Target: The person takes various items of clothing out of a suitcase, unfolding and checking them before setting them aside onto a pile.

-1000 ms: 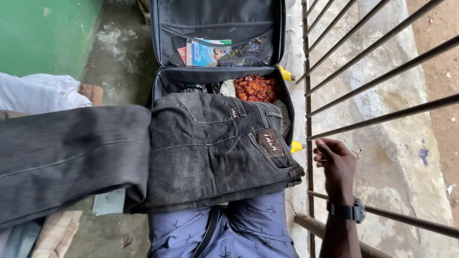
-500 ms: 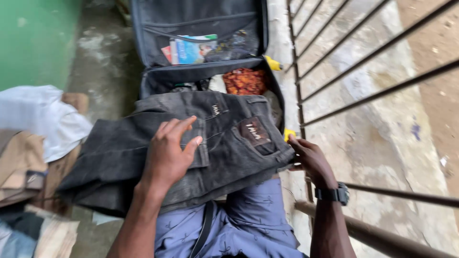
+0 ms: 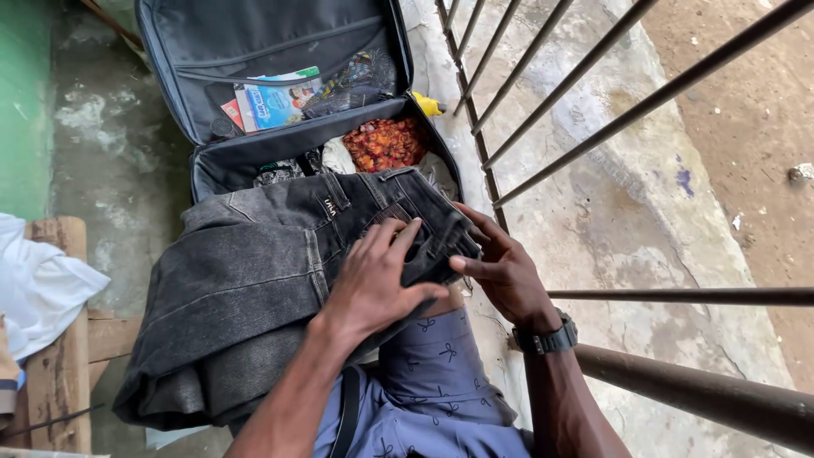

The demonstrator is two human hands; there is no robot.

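Note:
Dark grey folded jeans [image 3: 254,288] lie across my lap and over the front edge of an open black suitcase [image 3: 170,51]. My left hand [image 3: 373,280] presses flat on the jeans near the waistband, fingers spread. At the right edge of the waistband, my right hand [image 3: 500,271], with a black wristwatch [image 3: 547,337], pinches the denim between thumb and fingers. The suitcase holds an orange-patterned cloth [image 3: 386,142] and other clothes; its lid pocket holds a blue booklet [image 3: 275,100].
Rusty metal railing bars [image 3: 593,127] run close along my right side, with a thick rail [image 3: 704,399] low down. White cloth [image 3: 38,284] rests on a wooden bench [image 3: 59,373] to the left. A green wall stands at far left above a rough concrete floor.
The jeans have been folded over into a thicker bundle. My left hand slid right toward the waistband, and my right hand closed on the waistband's edge. The view shifted left.

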